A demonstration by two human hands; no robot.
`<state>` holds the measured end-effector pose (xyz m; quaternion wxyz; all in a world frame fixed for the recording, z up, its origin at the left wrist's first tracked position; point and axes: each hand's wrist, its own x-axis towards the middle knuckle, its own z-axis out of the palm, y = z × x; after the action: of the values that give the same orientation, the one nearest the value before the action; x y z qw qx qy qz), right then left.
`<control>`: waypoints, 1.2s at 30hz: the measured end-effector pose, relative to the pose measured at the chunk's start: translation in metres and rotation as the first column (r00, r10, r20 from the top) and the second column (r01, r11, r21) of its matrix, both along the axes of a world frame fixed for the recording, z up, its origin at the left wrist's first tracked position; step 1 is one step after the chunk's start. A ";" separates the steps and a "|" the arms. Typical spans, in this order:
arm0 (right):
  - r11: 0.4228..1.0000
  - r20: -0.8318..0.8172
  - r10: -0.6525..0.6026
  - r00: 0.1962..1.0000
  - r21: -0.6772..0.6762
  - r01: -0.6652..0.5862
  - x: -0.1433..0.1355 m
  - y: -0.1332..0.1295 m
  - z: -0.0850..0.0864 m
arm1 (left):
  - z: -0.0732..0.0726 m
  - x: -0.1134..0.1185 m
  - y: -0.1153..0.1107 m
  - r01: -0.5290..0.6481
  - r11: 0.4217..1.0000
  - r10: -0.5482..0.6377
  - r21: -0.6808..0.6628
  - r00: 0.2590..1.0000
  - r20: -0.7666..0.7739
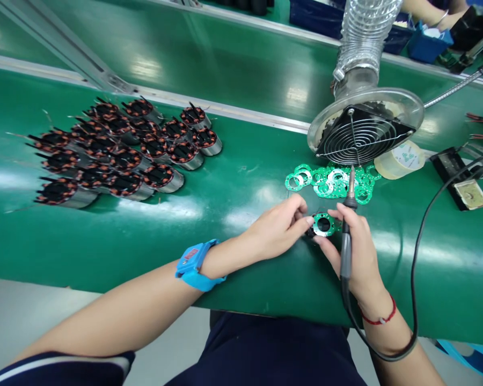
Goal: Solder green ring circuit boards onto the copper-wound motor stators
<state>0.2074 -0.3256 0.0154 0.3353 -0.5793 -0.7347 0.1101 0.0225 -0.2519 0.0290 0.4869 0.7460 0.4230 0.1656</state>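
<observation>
A round green circuit board (323, 224) with a dark centre sits on a dark part near the table's front edge, between my hands. My left hand (279, 228) has its thumb and fingers closed at the board's left side. In my right hand (356, 252) a soldering iron (346, 241) is held upright, its tip pointing away from me, while the thumb and a finger reach to the board's right side. Behind the hands lies a loose pile of green ring-shaped boards (334, 181). How far the fingers wrap the dark part is hidden.
Several wound metal motor cores (124, 155) stand at the left. A fume extractor (356, 134) hangs over the board pile. Right of it are a tape roll (400, 160) and a sponge holder (459, 179). The iron's black cable (414, 279) loops past my right arm.
</observation>
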 end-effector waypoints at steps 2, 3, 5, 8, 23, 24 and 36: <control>1.000 -0.042 -0.029 0.999 -0.001 0.029 0.003 -0.001 -0.001 | 0.000 0.001 -0.004 0.094 0.992 -0.083 0.084 0.988 -0.130; 1.000 -0.064 -0.029 0.998 -0.006 0.029 0.004 -0.002 -0.001 | 0.000 0.001 -0.005 0.137 0.981 -0.107 0.140 0.973 -0.203; 1.000 -0.090 -0.013 0.996 -0.023 0.011 0.004 -0.003 -0.001 | -0.001 0.002 -0.007 0.205 0.950 -0.123 0.235 0.939 -0.320; 0.996 -0.091 0.061 0.994 -0.064 -0.067 0.004 -0.004 -0.002 | -0.001 -0.001 -0.004 0.272 0.921 -0.156 0.278 0.913 -0.377; 0.955 0.084 0.269 0.959 0.109 -0.277 -0.012 -0.002 0.006 | -0.002 0.000 0.005 0.021 0.956 0.059 -0.292 0.963 0.263; 0.951 0.096 0.276 0.956 0.115 -0.286 -0.012 -0.003 0.006 | 0.000 0.000 0.006 0.033 0.954 0.053 -0.298 0.960 0.274; 0.973 -0.002 0.165 0.986 0.167 -0.162 -0.009 -0.007 0.010 | 0.011 -0.008 0.001 -0.022 1.000 0.023 -0.018 0.999 0.037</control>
<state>0.1982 -0.3325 0.0258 0.3778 -0.4861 -0.7839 0.0801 0.0141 -0.2507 0.0403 0.4992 0.7337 0.4239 0.1811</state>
